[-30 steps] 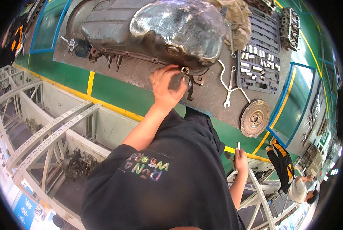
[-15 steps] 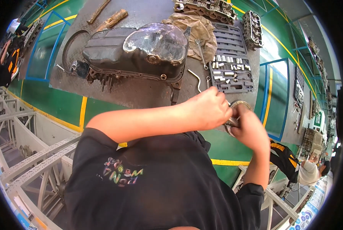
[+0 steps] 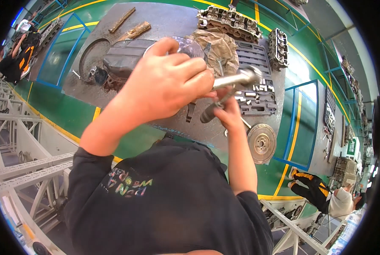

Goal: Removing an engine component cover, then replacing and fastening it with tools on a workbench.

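Observation:
My left hand (image 3: 168,83) is closed round a chrome ratchet wrench (image 3: 236,79), its rounded head pointing right. Just below the ratchet's head, my right hand (image 3: 229,111) is closed on a dark-handled tool (image 3: 208,114) whose shaft slants up toward the ratchet. Blur and overlap hide whether the two tools touch. Both hands are raised above the table, in front of a black oil pan (image 3: 122,58) that my left hand partly covers. A round metal flywheel (image 3: 258,146) with a hub of holes lies at the table's near right corner, below my right hand.
An open socket case (image 3: 258,109) with loose sockets lies beyond my right hand. Behind it are a crumpled brown cloth (image 3: 219,49) and two cylinder heads (image 3: 228,24) (image 3: 278,49). Wooden sticks (image 3: 134,31) lie far left. A blue floor frame (image 3: 315,123) and another person (image 3: 311,182) are at right.
Both hands have risen and moved left, away from the flywheel, which is now uncovered. The chrome ratchet and dark handle now show plainly. My view has shifted slightly.

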Demonstrator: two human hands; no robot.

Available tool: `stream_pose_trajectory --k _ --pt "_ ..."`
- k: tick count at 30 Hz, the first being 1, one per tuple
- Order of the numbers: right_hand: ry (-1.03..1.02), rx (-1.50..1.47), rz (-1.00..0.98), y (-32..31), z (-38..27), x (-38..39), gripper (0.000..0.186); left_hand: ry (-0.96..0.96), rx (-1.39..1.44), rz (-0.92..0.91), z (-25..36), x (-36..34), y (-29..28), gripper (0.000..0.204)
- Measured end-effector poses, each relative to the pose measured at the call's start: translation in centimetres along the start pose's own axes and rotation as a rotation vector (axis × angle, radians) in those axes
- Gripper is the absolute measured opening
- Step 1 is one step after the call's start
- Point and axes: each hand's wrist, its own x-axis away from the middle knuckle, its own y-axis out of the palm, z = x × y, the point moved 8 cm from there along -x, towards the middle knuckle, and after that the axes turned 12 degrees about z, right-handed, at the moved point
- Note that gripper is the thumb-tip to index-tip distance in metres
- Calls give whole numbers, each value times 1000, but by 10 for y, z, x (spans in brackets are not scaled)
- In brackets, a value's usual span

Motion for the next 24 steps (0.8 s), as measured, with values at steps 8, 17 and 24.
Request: stream_pose_trajectory --k 8,17,24 --pt "453 316 98 -29 19 -10 32 -429 308 -93 -34 55 17 16" --pt "-209 1409 -368 26 -42 -36 31 -953 704 7 -66 167 128 30" --pt "-356 1477 -469 43 -12 -52 30 -1157 868 29 -81 179 156 27"
